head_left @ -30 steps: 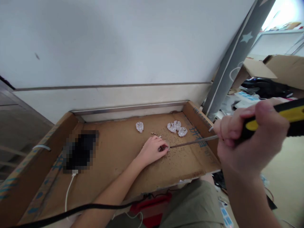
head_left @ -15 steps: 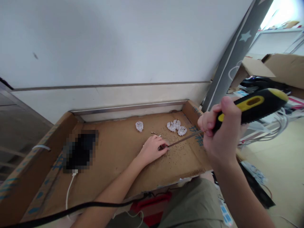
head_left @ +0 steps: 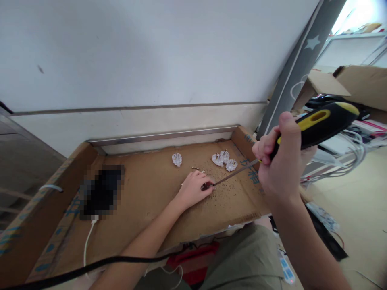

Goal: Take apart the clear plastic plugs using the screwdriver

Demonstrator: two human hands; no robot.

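My right hand (head_left: 281,161) is closed around the black and yellow handle of a large screwdriver (head_left: 325,123), the thumb along the handle. The shaft slants down to the left, its tip at the fingertips of my left hand (head_left: 195,187). That hand rests on the cardboard, its fingers curled over a small dark reddish piece (head_left: 206,186) mostly hidden by them. Just beyond the fingers lies a small metal part (head_left: 196,168). Farther back are a single clear plug piece with metal prongs (head_left: 177,159) and a cluster of three similar plug pieces (head_left: 224,158).
The cardboard tray (head_left: 139,201) has raised side walls and pitted marks near my left hand. On its left lies a blurred dark device (head_left: 101,193) with a white cable (head_left: 87,243). A black cable (head_left: 121,259) crosses in front. A cardboard box (head_left: 363,86) and white cables (head_left: 353,157) are at right.
The screwdriver handle and my right hand have shifted slightly left, the handle's end also a little up. My left hand stays in place over the small piece.
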